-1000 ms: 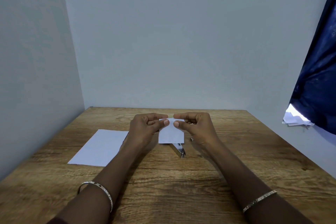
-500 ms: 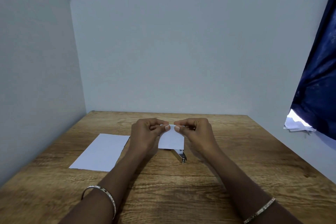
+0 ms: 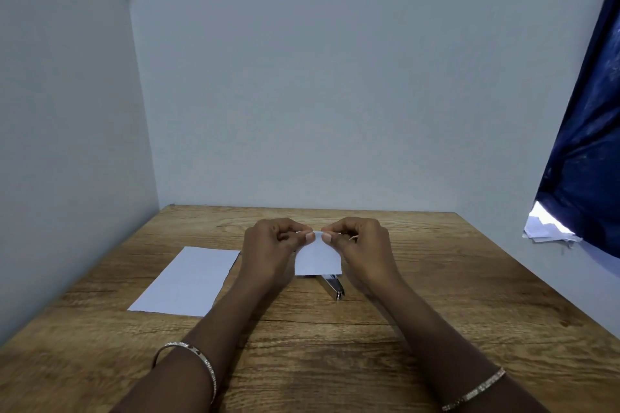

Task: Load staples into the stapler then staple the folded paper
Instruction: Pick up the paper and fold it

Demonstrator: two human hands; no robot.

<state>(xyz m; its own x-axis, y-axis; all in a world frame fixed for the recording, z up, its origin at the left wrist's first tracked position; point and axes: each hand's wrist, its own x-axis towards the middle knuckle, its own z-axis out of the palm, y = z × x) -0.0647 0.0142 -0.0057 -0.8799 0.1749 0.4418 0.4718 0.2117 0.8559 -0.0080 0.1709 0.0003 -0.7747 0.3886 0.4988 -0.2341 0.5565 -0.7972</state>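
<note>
Bangles sit nearest the camera, one on the left wrist (image 3: 198, 359) and one on the right wrist (image 3: 476, 392), above a wooden table (image 3: 436, 318). Further in, a flat white sheet (image 3: 188, 282) lies on the table to the left of the forearms. A metal stapler (image 3: 333, 286) lies on the table between the hands, its far end hidden behind the folded paper (image 3: 317, 261). The left hand (image 3: 271, 251) and right hand (image 3: 365, 251) each pinch the paper's top edge between thumb and forefinger, other fingers curled, holding it raised just above the stapler. Beyond stands a plain grey wall (image 3: 335, 77). At far right hangs a dark blue curtain (image 3: 590, 144) over loose white papers (image 3: 547, 230).
</note>
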